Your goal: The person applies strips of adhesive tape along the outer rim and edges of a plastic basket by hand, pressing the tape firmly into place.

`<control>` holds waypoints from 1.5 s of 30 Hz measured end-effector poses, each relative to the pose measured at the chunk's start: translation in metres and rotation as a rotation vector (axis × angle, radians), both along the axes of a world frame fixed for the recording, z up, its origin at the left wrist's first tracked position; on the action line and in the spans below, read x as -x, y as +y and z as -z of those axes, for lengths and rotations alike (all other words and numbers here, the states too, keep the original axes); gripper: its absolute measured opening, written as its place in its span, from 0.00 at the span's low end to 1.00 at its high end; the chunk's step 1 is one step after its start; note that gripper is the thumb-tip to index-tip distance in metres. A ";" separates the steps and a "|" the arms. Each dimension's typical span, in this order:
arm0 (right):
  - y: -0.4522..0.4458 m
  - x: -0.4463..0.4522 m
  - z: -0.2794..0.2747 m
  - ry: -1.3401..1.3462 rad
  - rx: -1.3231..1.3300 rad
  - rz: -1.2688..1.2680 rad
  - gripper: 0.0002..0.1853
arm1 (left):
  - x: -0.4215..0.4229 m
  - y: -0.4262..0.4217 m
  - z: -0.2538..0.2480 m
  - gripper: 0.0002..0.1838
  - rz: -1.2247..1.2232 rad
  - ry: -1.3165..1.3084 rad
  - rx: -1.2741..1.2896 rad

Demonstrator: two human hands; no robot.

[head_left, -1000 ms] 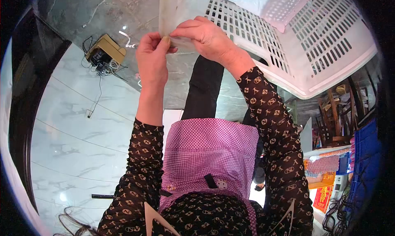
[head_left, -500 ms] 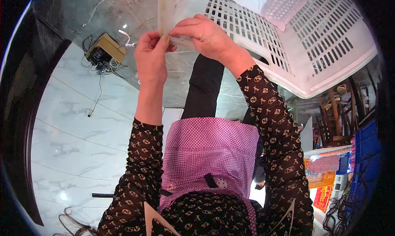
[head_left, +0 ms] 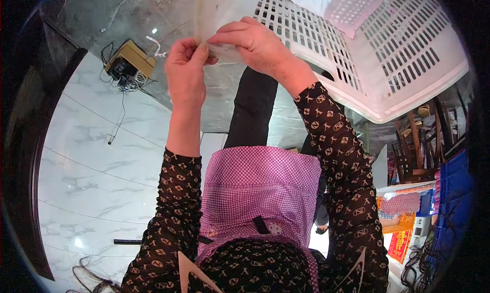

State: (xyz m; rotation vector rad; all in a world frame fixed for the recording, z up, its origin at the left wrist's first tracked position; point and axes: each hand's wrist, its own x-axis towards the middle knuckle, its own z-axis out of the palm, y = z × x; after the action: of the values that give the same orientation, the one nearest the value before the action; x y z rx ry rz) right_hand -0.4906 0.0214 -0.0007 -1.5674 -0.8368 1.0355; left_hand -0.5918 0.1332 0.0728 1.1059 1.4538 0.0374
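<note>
My left hand [head_left: 186, 71] is closed, its thumb and fingers pinching the edge of a translucent plastic sheet [head_left: 217, 17]. A beige strip runs up along the sheet's left side, above that hand. My right hand [head_left: 255, 45] meets it from the right, fingertips pressed together on the same edge, close to the left thumb. The sheet's upper part runs out of view at the top, so whether it is a bag I cannot tell. Right of my hands stands a white slotted plastic basket [head_left: 357, 91] with white and pink material [head_left: 352, 12] in it.
A small cardboard box [head_left: 135, 58] with black cables lies on the floor to the left. A white curled strip [head_left: 155, 47] lies near it. Wooden stools [head_left: 416, 145] and blue crates [head_left: 454, 175] stand at the right. A pink checked apron [head_left: 260, 185] covers my lap.
My left hand has shifted very slightly to the left, still pinching the plastic sheet. My right hand stays almost in place, and the basket looks unchanged.
</note>
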 end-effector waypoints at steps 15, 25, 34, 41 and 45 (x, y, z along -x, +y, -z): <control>0.001 -0.001 -0.002 -0.048 -0.010 -0.022 0.21 | -0.004 -0.001 -0.002 0.07 0.018 0.030 -0.017; -0.001 0.000 -0.001 -0.067 -0.003 -0.028 0.20 | -0.002 -0.001 -0.002 0.07 0.042 0.053 -0.022; -0.001 -0.002 -0.003 0.030 0.013 -0.030 0.22 | 0.000 0.003 -0.003 0.07 0.071 0.018 0.004; -0.001 -0.001 -0.002 0.001 0.011 -0.027 0.23 | -0.006 0.018 -0.009 0.09 0.173 0.044 0.108; -0.003 0.001 0.002 -0.014 -0.035 -0.016 0.22 | -0.009 0.017 -0.009 0.09 0.227 0.089 0.080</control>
State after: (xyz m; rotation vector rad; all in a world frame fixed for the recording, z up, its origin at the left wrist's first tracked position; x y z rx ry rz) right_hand -0.4916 0.0184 -0.0022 -1.5427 -0.8736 1.0173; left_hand -0.5831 0.1502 0.0817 1.2130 1.3879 -0.2308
